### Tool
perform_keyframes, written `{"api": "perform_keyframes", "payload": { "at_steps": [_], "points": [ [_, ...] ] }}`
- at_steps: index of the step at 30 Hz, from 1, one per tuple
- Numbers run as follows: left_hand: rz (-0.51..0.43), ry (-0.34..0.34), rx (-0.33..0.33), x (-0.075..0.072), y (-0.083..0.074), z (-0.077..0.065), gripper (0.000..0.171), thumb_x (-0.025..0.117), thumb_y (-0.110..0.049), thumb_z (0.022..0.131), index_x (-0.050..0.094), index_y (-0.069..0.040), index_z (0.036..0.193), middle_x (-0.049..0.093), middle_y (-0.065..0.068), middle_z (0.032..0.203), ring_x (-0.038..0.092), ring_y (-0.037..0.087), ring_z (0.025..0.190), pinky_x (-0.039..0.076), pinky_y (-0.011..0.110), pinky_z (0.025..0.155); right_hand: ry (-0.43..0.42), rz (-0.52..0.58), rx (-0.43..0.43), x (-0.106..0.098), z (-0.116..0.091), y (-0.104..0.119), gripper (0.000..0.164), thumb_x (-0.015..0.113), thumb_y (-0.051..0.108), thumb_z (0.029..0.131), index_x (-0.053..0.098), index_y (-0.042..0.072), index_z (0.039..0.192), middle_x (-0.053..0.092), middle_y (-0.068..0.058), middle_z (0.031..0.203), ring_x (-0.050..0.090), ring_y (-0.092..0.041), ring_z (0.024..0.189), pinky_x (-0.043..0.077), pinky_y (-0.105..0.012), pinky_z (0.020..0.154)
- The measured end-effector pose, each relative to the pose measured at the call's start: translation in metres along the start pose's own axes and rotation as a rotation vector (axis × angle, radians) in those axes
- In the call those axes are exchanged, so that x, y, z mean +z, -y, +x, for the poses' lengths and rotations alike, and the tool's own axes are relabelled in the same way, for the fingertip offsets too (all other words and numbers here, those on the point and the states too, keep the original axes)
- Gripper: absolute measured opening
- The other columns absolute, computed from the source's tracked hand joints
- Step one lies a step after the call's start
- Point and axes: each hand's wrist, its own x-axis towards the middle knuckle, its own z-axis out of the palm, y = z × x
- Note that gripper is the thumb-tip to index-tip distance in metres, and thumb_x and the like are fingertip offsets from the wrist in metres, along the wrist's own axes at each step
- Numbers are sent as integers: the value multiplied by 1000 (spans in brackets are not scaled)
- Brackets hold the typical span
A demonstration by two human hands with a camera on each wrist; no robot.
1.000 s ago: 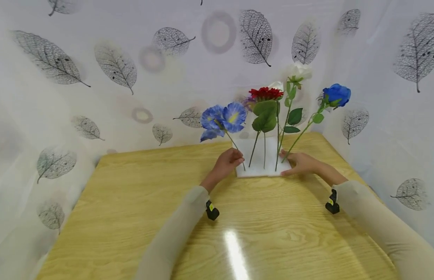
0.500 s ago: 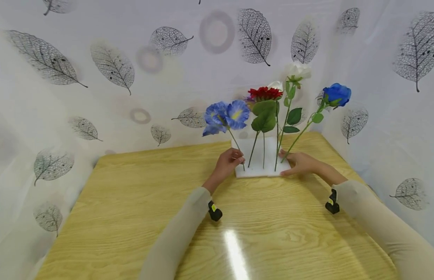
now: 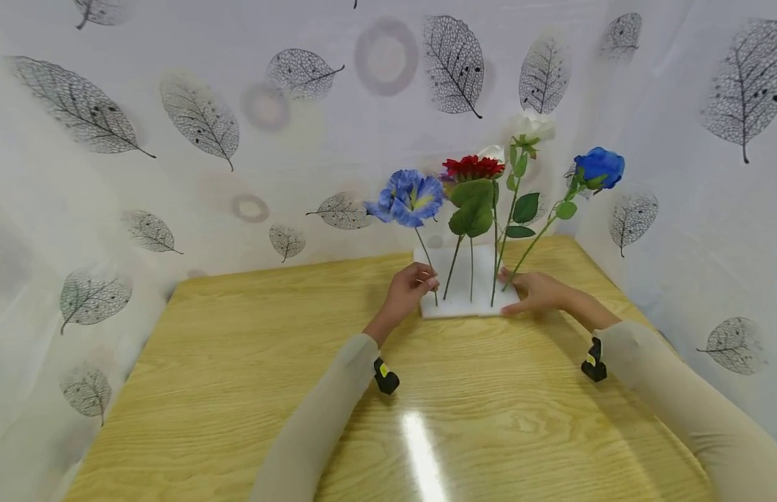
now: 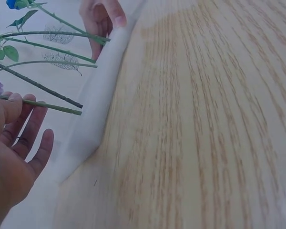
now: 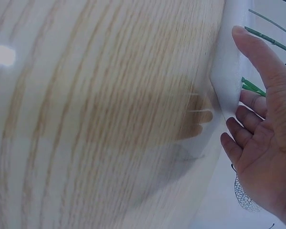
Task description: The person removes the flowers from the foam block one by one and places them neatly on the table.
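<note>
My left hand (image 3: 408, 289) pinches the stem of a pale blue artificial flower (image 3: 414, 201) between thumb and fingers. That stem (image 4: 62, 108) ends at the white foam block (image 4: 94, 109) in the left wrist view; whether its tip is sunk in, I cannot tell. My right hand (image 3: 539, 293) holds the block's right end, thumb on its near edge and fingers curled behind, as the right wrist view shows. From the foam rise a red flower (image 3: 472, 167), a white rose (image 3: 534, 127) and a blue rose (image 3: 599, 167), whose stem leans right. More blooms are partly hidden behind the red one.
The wooden table (image 3: 269, 362) extends left and toward me from the block, its back edge close behind. A pale curtain (image 3: 338, 146) printed with leaves surrounds it. A glare strip (image 3: 422, 453) shows on the tabletop. Each sleeve carries a small black wrist camera (image 3: 386, 376).
The pale blue flower has turned and its head has shifted right and up, so its stem stands more upright. My left hand has moved slightly right. My right hand keeps its place on the block.
</note>
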Motion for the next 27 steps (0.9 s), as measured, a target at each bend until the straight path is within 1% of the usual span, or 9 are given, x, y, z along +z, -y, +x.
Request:
{"api": "perform_keyframes", "payload": {
  "at_steps": [4, 7, 11, 14, 20, 22, 26, 27],
  "points": [
    [19, -15, 16, 0, -3, 0, 17, 60, -2, 101, 62, 10, 114, 70, 31, 104, 69, 44, 95, 57, 58, 91, 2, -15, -1, 1, 0, 1, 87, 82, 42, 85, 46, -7, 147, 37, -30, 154, 38, -52, 141, 36, -63, 115],
    [13, -27, 28, -2, -4, 0, 18, 61, -3, 101, 63, 9, 114, 70, 31, 103, 69, 44, 94, 56, 60, 90, 1, -15, -2, 0, -1, 4, 87, 82, 42, 85, 46, -7, 146, 38, -30, 154, 39, -52, 140, 37, -64, 114],
    [-4, -30, 38, -8, -7, 1, 19, 61, -3, 101, 64, 9, 115, 70, 32, 104, 68, 47, 95, 54, 64, 91, -3, -18, -10, -1, -3, 7, 86, 82, 41, 85, 46, -9, 145, 38, -31, 152, 40, -53, 139, 37, -64, 114],
    [14, -26, 49, -13, -10, 1, 19, 61, -1, 101, 64, 9, 116, 69, 33, 104, 69, 47, 95, 55, 63, 91, -7, -24, -20, -2, -3, 9, 86, 82, 40, 85, 46, -10, 145, 39, -32, 152, 40, -53, 138, 38, -64, 113],
    [82, -10, 29, -31, -23, -3, 20, 61, -1, 101, 65, 7, 118, 71, 29, 104, 71, 42, 93, 56, 61, 91, -10, -22, -27, -3, -2, 8, 86, 82, 40, 85, 46, -9, 145, 39, -32, 152, 40, -53, 139, 38, -64, 113],
    [101, -7, 9, -39, -28, -6, 20, 61, -1, 100, 65, 6, 118, 72, 28, 105, 72, 41, 93, 57, 60, 91, -10, -17, -25, -2, -2, 6, 86, 82, 40, 85, 46, -9, 146, 39, -32, 152, 40, -53, 140, 37, -64, 114],
    [144, -13, -31, -56, -33, -11, 20, 64, -3, 100, 68, 3, 118, 74, 26, 105, 72, 42, 93, 60, 53, 90, -10, -12, -15, -1, -2, 5, 85, 82, 40, 85, 47, -9, 145, 39, -31, 153, 39, -53, 140, 37, -64, 114],
    [146, -16, -43, -60, -34, -13, 20, 64, -4, 100, 69, 2, 118, 74, 26, 104, 72, 42, 93, 60, 53, 90, -11, -15, -16, -1, -2, 5, 85, 82, 40, 85, 48, -9, 145, 39, -31, 152, 40, -53, 140, 37, -64, 114]
  ]
}}
